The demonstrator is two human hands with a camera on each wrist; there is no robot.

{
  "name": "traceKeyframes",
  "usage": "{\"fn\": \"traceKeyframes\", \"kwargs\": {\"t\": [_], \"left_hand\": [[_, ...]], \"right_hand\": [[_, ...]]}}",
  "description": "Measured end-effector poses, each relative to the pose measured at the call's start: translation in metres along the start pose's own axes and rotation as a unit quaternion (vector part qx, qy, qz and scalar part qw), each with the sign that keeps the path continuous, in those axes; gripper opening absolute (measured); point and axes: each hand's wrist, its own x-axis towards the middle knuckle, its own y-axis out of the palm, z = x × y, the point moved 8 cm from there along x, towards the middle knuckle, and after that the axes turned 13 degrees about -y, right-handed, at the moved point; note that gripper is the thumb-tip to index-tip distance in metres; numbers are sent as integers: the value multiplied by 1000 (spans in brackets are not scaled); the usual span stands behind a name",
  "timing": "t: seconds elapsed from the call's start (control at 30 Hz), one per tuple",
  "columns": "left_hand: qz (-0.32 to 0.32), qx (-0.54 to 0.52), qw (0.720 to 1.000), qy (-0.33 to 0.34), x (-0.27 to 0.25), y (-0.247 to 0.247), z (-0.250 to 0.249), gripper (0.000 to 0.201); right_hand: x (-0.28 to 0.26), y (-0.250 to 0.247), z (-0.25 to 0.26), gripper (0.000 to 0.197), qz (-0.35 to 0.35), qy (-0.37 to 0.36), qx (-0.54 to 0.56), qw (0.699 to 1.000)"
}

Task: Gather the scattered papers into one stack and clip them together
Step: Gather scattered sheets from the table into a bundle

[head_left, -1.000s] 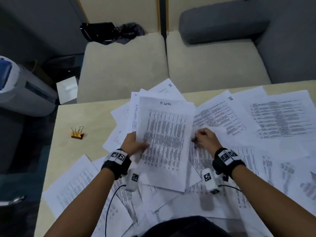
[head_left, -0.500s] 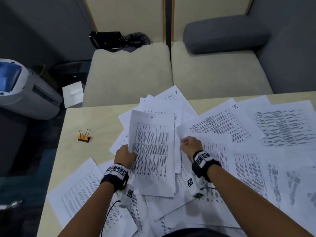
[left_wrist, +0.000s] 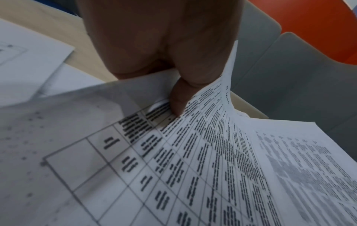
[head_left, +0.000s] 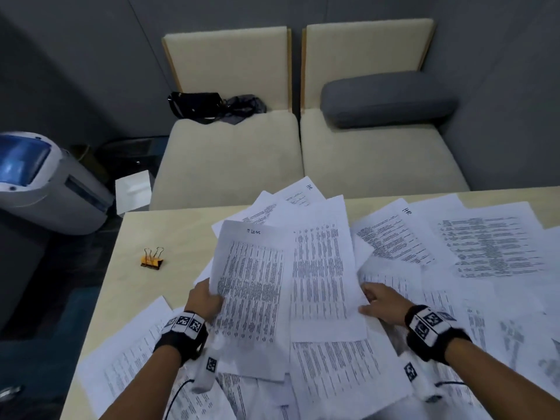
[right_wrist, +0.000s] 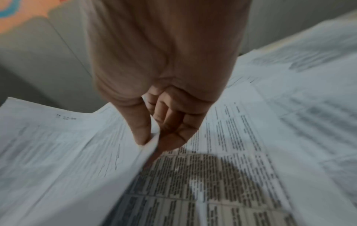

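Note:
Many printed white papers [head_left: 485,247] lie scattered over the pale wooden table [head_left: 145,301]. My left hand [head_left: 206,298] grips the left edge of a raised sheet headed "IT Logs" [head_left: 251,286]; in the left wrist view the thumb [left_wrist: 176,99] presses on top of that sheet [left_wrist: 193,152]. My right hand [head_left: 375,300] pinches the right edge of a second printed sheet [head_left: 324,277], which overlaps the first. The right wrist view shows thumb and fingers [right_wrist: 142,131] closed on that sheet's edge [right_wrist: 67,152]. An orange binder clip [head_left: 152,259] lies alone on bare table to the left.
Beyond the table's far edge stands a cream sofa [head_left: 230,153] with a black bag [head_left: 197,106] and a grey cushion [head_left: 388,100]. A white and blue machine [head_left: 39,183] and a white box [head_left: 133,189] sit on the floor at left.
My right hand has taken hold of a second sheet and lifted it beside the "IT Logs" sheet. My left hand kept its grip. The head view has tilted up.

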Motion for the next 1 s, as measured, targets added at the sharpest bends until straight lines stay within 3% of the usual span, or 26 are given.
{"fn": "traceKeyframes", "kwargs": {"t": [0.2, 0.27, 0.4, 0.6, 0.77, 0.9, 1.0], "left_hand": [[14, 52, 998, 36, -21, 16, -12, 13], [39, 83, 994, 52, -30, 36, -23, 14], [51, 92, 993, 59, -41, 65, -35, 15], [-15, -4, 999, -31, -41, 45, -9, 11], [-36, -67, 993, -89, -29, 18, 17, 22], [-43, -133, 989, -37, -44, 5, -4, 27], [26, -236, 971, 39, -73, 0, -38, 21]], "right_hand": [[-28, -25, -25, 26, -86, 50, 36, 994], [-27, -18, -19, 39, -127, 56, 62, 988], [-18, 1, 3, 44, -144, 19, -18, 989], [-39, -26, 55, 34, -194, -75, -61, 976], [-73, -81, 78, 51, -316, -124, 43, 940], [-79, -102, 70, 63, -334, -138, 135, 923], [-76, -96, 67, 62, -305, -143, 204, 919]]}}
